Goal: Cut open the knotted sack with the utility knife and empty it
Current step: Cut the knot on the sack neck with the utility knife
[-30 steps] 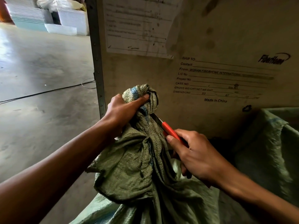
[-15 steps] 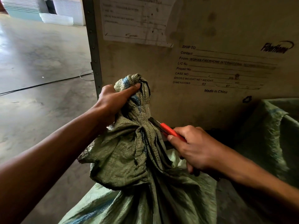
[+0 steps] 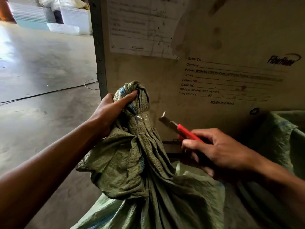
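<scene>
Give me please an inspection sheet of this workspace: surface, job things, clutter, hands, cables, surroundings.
Surface: grey concrete floor.
Job's things: green woven sack, knot uncut; red utility knife, blade out, apart from the sack.
Clutter: second green sack at right.
Hands: left hand grips the knot; right hand holds the knife.
Cables: thin black cable across the floor.
Surroundings: printed shipping crate with paper sheet; white stacks beyond.

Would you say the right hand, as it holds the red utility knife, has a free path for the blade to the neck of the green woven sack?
Probably yes: open air separates blade from neck; left hand grips the knot.
</scene>
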Motion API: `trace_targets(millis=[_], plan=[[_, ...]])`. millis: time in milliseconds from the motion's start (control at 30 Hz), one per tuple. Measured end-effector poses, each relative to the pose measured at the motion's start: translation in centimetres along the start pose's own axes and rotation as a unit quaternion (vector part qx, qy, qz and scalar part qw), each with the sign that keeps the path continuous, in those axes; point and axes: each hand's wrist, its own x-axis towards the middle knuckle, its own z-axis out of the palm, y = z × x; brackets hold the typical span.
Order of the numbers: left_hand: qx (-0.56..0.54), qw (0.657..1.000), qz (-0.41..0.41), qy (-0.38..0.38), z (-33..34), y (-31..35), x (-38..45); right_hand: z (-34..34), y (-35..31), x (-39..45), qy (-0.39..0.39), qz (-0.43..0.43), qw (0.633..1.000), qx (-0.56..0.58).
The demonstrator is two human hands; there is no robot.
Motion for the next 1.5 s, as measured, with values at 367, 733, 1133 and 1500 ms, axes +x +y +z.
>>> trace_targets(millis=[367, 733, 1133, 1500], plan=[[0.094, 0.972, 0.086, -0.196, 3.4, -0.5, -2.3, 2.5, 0.7, 3.4, 0.193, -0.136, 0.959, 0.157], [0.212, 0.933, 0.092, -0.277, 0.6, 0.3, -0.7, 1.8, 2.3, 3.4, 0.191, -0.124, 0.965, 0.129], [0.055, 0.979, -0.041, -0.190, 0.7, -0.2, -0.4, 5.1, 1.9, 3.2, 0.168, -0.139, 0.962, 0.161], [-0.143, 0.984, -0.065, -0.085, -1.6, -2.2, 0.7, 4.6, 3.2, 2.2, 0.072, -0.093, 0.993, 0.003]])
